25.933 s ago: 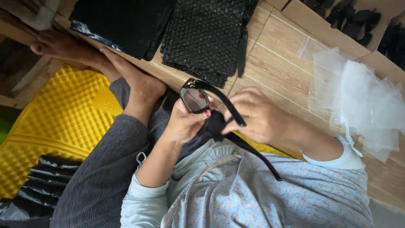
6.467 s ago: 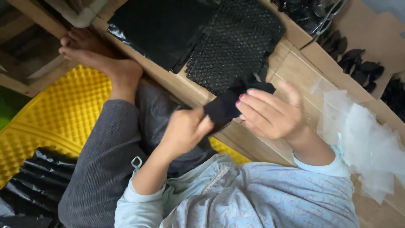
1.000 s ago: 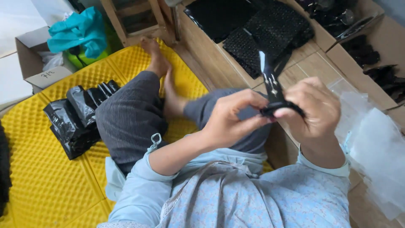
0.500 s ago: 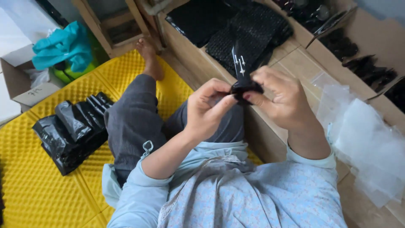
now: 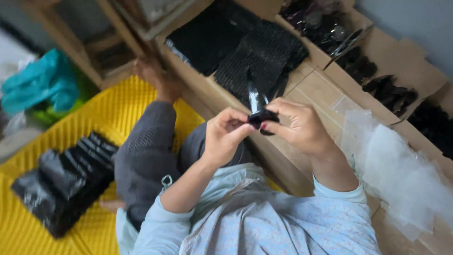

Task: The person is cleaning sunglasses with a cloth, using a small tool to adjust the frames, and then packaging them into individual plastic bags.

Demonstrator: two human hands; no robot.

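Black folded item point(image 5: 261, 116) pinched between both hands' fingers point(image 5: 240, 128).

Black packets point(image 5: 63, 182) (glossy) on yellow mat point(image 5: 94, 123)

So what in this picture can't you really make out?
Head view, the only one:
- The small black item pinched between the left hand and right hand: fingers cover most of it, and it is blurred.
- Dark pieces in the cardboard box: too blurred to identify.
- The black packets on the yellow mat: contents hidden.
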